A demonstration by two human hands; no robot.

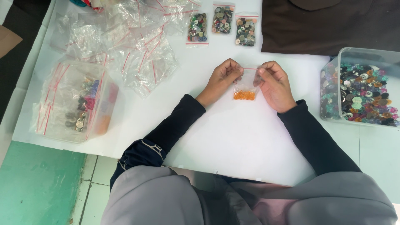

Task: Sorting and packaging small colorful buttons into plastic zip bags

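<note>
A small clear zip bag (246,85) with orange buttons at its bottom hangs between both hands above the white table (233,137). My left hand (221,80) pinches the bag's top left corner. My right hand (275,85) pinches the top right corner along the red seal strip. Both arms wear dark sleeves.
Three filled bags of mixed buttons (221,23) lie in a row at the back. A pile of empty zip bags (137,46) sits at the back left. A clear tub with bagged buttons (77,104) stands left. A clear box of loose mixed buttons (362,93) stands right. Dark cloth (329,25) lies behind.
</note>
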